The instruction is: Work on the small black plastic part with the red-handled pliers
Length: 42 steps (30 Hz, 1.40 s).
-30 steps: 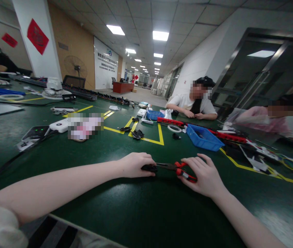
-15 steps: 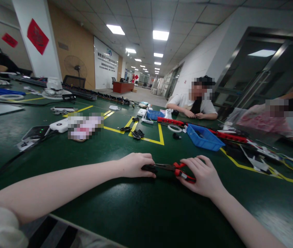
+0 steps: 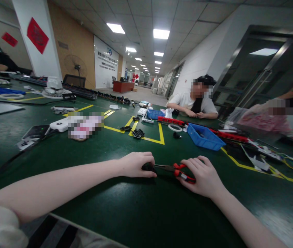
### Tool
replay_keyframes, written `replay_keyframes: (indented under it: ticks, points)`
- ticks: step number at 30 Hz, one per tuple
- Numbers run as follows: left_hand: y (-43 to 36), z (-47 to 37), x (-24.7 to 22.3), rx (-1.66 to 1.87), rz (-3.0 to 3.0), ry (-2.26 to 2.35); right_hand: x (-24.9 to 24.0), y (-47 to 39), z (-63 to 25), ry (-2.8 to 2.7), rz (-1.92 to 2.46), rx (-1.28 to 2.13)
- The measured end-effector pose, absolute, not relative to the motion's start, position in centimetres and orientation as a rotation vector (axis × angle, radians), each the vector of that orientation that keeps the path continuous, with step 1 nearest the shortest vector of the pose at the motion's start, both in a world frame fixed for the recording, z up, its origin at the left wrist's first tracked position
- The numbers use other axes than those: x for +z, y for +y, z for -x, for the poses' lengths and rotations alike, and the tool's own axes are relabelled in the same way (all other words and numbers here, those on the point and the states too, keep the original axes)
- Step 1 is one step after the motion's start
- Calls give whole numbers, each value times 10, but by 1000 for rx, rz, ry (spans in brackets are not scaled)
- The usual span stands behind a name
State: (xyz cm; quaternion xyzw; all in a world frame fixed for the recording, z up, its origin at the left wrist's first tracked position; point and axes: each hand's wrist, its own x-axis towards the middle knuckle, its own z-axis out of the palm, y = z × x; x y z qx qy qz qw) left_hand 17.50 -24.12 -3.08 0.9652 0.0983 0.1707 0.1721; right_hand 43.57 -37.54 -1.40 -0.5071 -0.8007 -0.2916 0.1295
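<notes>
Red-and-black pliers (image 3: 181, 172) are held by the handles in my right hand (image 3: 204, 175), just above the green table (image 3: 105, 210). Their jaws point left and reach my left hand (image 3: 137, 165). The fingers of that hand are closed round a small black part (image 3: 147, 166), mostly hidden by the fingers. Whether the jaw tips grip the part is too small to tell. Beyond my hands, small black parts (image 3: 138, 133) lie by yellow tape, and a small black piece (image 3: 176, 135) is near the blue bin.
A blue bin (image 3: 205, 137) stands right of centre, beside a long red strip (image 3: 232, 136). A phone (image 3: 85, 126) and a white device (image 3: 60, 124) with a cable are at left. A person (image 3: 194, 101) sits across the table; others are at far left and right.
The black part in my left hand shows less beside the fingers and has turned slightly. My hands and the pliers have barely moved.
</notes>
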Motion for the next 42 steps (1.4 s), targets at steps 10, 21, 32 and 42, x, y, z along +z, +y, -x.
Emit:
replay_keyframes:
  ticks: [10,21,32,42]
  points:
    - [-238,-173,-28,497,-2572,216,-14,-376,-437,-2316,1464,-892]
    - [-238,-172,-26,528,-2501,182,-14,-375,-440,-2293,1472,-940]
    - [-232,-176,-34,578,-2484,82,-19,-376,-441,-2316,1496,-858]
    - [-239,-176,-29,442,-2488,276,-19,-377,-445,-2298,1503,-847]
